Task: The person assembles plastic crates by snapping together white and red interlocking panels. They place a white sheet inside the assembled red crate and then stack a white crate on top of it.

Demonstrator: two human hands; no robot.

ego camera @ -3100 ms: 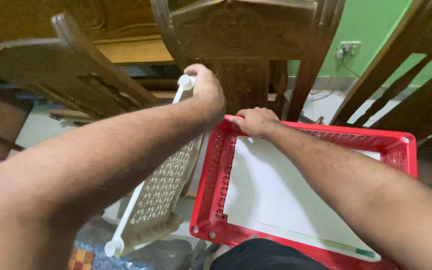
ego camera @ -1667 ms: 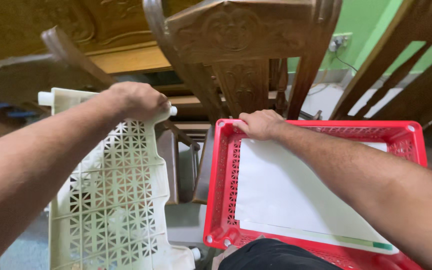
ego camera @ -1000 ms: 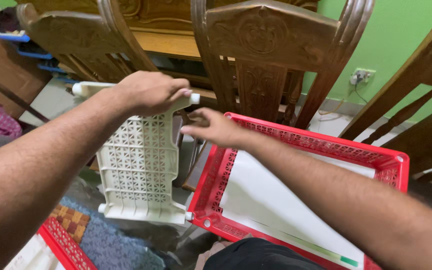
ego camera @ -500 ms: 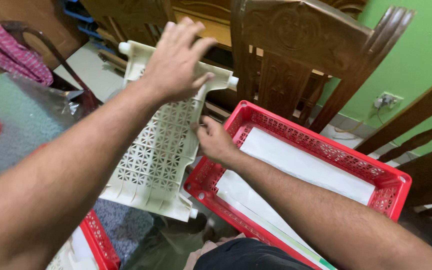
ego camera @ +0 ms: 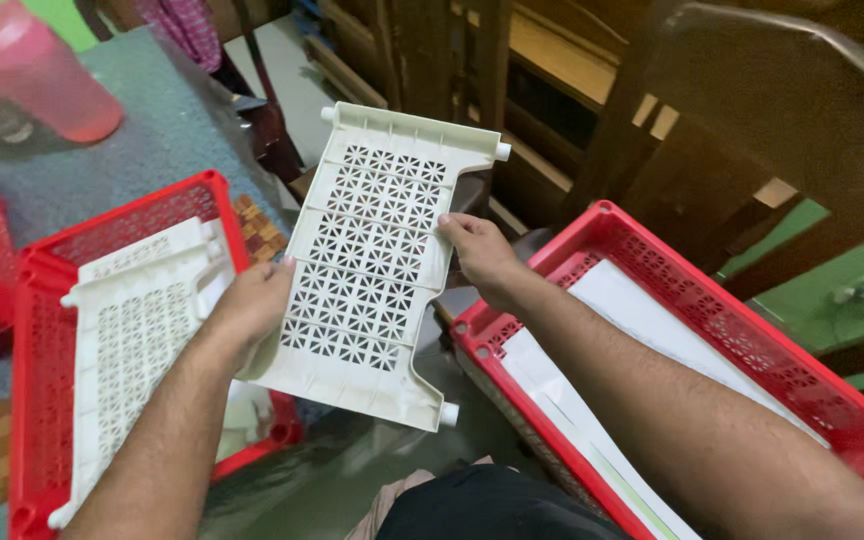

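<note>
Currently, the cream lattice panel [ego camera: 367, 270] is being pinched by fingers of the left hand [ego camera: 252, 310] at 9 o'clock and the right hand [ego camera: 480, 252] at 3 o'clock.

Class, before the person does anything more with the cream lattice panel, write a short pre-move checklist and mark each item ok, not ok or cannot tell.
1. Left hand grips the cream lattice panel at its left edge: ok.
2. Right hand grips the panel's right edge: ok.
3. Panel is held clear of the red crate on the left: ok.
4. That crate already holds another cream panel: ok.
5. Red crate on the right holds only a white sheet: ok.
6. All corner pegs on the held panel intact: cannot tell, one is hidden.
</note>
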